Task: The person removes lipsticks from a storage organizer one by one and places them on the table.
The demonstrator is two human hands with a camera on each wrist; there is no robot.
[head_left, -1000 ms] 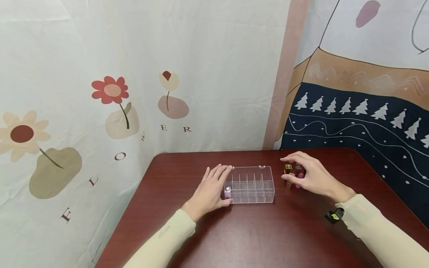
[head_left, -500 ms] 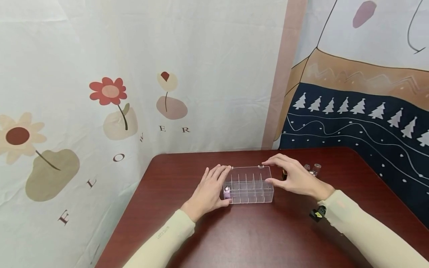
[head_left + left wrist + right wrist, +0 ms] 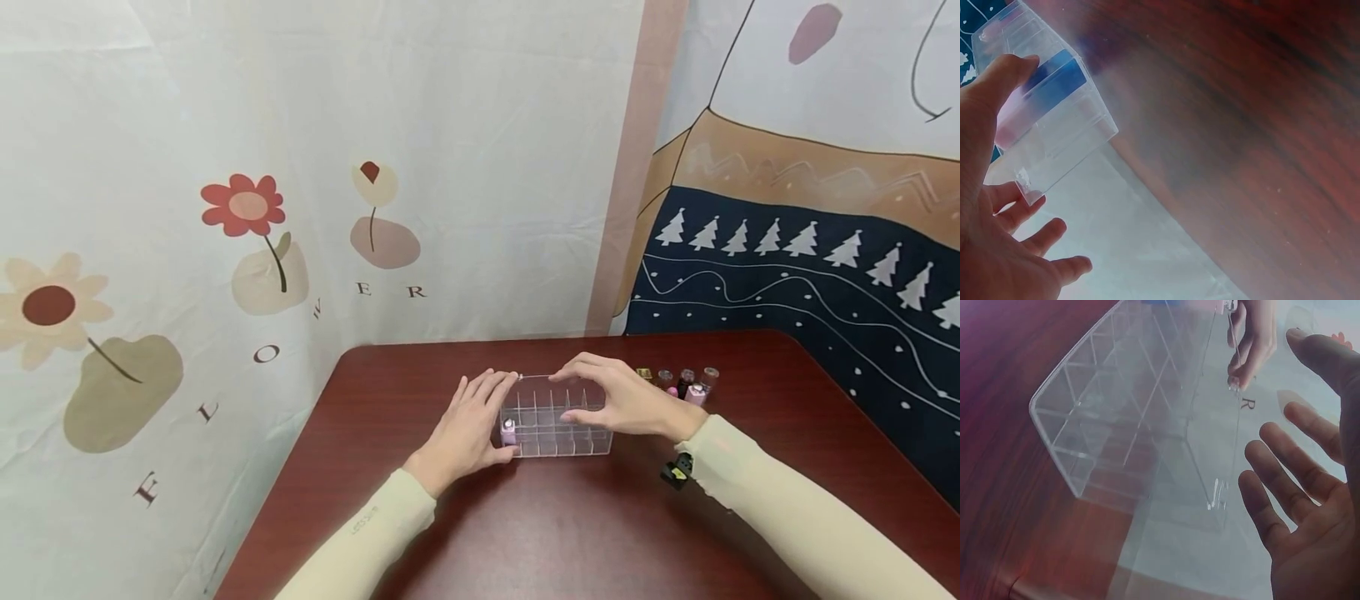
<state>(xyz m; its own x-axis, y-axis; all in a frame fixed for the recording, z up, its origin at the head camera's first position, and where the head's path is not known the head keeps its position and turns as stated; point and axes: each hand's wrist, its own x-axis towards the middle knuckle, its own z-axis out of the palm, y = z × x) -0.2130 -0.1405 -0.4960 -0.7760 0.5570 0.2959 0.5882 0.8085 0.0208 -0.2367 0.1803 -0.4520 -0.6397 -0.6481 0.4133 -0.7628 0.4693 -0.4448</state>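
A clear plastic box with a grid of dividers and a raised, hinged lid stands on the table. One small lilac item sits in its left-end compartment. My left hand holds that end, thumb low at the front and fingertips up by the lid's hinge. In the left wrist view the thumb lies along the box, and a blue patch shows through the plastic. My right hand hovers over the right half of the box, fingers spread and nothing between them. The right wrist view shows its fingers apart from the lid.
Several small bottles, some with clear tops and some pink, stand right of the box behind my right hand. A gold-topped item is beside them. The dark red table meets a printed cloth behind.
My right hand has moved left from the bottles to over the box, uncovering the bottles. My left hand and the box have stayed in place.
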